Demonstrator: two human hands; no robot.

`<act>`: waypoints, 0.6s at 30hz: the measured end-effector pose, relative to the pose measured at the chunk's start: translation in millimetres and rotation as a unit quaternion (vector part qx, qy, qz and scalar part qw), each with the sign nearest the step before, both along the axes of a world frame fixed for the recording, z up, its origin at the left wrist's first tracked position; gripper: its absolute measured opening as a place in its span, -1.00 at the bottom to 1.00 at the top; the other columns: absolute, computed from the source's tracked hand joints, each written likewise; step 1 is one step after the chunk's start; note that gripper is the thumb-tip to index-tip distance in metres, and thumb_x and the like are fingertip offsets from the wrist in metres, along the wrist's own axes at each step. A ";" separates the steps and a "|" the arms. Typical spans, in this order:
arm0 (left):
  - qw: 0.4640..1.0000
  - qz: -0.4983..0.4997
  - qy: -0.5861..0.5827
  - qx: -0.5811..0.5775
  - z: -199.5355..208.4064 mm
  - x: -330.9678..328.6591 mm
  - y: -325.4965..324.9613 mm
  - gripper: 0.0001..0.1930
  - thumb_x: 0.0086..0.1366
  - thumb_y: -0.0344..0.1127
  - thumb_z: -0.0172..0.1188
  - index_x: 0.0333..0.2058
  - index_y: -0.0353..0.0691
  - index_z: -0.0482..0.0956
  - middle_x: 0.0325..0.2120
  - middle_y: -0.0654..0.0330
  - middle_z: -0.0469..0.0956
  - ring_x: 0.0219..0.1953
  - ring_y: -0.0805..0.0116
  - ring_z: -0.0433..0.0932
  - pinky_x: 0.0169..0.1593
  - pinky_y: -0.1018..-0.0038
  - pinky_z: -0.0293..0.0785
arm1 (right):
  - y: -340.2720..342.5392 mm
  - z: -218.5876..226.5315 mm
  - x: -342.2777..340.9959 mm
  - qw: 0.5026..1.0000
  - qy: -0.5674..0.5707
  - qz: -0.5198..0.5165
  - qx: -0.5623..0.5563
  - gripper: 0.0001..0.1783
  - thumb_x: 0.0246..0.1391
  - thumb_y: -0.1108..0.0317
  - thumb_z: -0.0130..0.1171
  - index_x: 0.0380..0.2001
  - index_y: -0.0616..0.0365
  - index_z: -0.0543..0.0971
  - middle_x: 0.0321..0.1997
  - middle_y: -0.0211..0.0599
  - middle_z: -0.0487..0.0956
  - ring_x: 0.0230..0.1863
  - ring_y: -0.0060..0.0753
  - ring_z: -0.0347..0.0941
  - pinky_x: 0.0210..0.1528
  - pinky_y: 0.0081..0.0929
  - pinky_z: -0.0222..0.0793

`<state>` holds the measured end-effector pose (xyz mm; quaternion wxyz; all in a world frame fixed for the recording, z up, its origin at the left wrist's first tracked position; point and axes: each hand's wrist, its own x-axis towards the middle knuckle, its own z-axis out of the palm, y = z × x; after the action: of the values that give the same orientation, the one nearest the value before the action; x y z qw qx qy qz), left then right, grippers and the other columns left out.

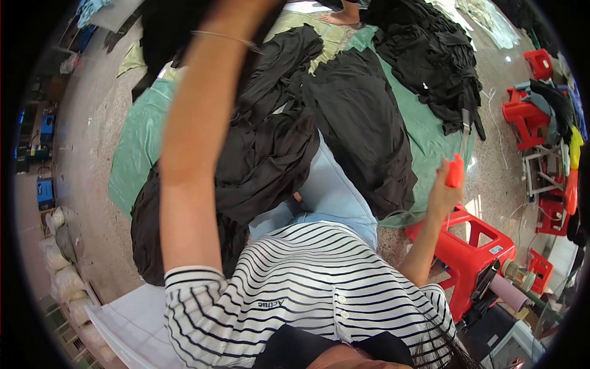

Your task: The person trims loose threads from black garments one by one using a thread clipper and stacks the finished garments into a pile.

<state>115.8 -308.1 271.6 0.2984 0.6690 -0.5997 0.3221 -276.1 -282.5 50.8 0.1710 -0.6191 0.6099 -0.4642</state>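
My left arm reaches up across the view, blurred, with a thin bracelet at its wrist. My left hand (249,9) runs off the top edge and its fingers do not show. Dark cloth (169,27) hangs beside it; whether the hand grips it I cannot tell. Out to the right, my right hand (447,192) is closed around the red handle of a blade tool (455,172). Its narrow silver blade points away from me; the exact kind is unclear. A heap of black fabric (264,169) lies over my lap and left leg.
More black fabric (359,117) and another pile (430,55) lie on a green sheet (138,138). A red plastic stool (479,243) stands close on my right, with more red stools (528,120) beyond. Another person's bare foot (340,17) shows at the far edge.
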 end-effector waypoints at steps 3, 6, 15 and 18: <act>0.977 -0.214 0.002 0.025 -109.7 -81.7 -2.2 -0.60 0.20 -0.23 0.13 0.00 -0.21 0.54 -0.34 0.12 0.61 -0.23 0.17 0.62 -0.03 0.22 0.50 | -0.1 25.0 -16.2 0.995 -0.046 -0.079 -0.045 -0.63 0.19 0.24 0.24 -0.03 0.25 0.54 -0.43 -0.35 0.60 -0.42 -0.54 0.46 -0.26 -0.53 0.37; 0.944 -0.293 0.131 0.079 -216.7 -172.1 12.6 -0.45 0.15 -0.12 0.07 0.12 -0.18 0.39 0.15 0.02 0.37 0.24 0.02 0.27 0.34 0.09 0.07 | -3.0 39.9 -32.3 0.990 -0.069 -0.093 -0.086 -0.57 0.19 0.19 0.24 -0.02 0.30 0.53 -0.42 -0.33 0.63 -0.39 -0.54 0.47 -0.22 -0.51 0.37; 0.639 -0.516 0.260 0.508 -285.7 -237.2 148.5 -0.63 0.01 -0.38 0.32 -0.13 -0.13 0.60 -0.16 0.05 0.54 -0.05 0.08 0.49 -0.02 0.18 0.43 | 2.3 21.5 -7.9 0.999 -0.025 -0.019 -0.014 -0.59 0.20 0.24 0.23 -0.02 0.34 0.52 -0.41 -0.31 0.60 -0.38 -0.51 0.48 -0.27 -0.51 0.37; 0.877 -0.329 0.275 0.218 -267.9 -179.5 160.7 -0.65 -0.10 -0.41 0.27 -0.23 -0.13 0.61 -0.12 0.09 0.47 0.00 0.09 0.42 0.00 0.17 0.31 | 13.4 5.7 19.5 0.997 -0.013 0.066 0.026 -0.73 0.20 0.28 0.23 -0.20 0.30 0.53 -0.44 -0.37 0.52 -0.41 -0.52 0.41 -0.28 -0.53 0.36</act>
<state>-63.7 -147.3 3.7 0.3865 0.5433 -0.7337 -0.1309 -256.6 -269.1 56.5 0.2254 -0.6472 0.5775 -0.4436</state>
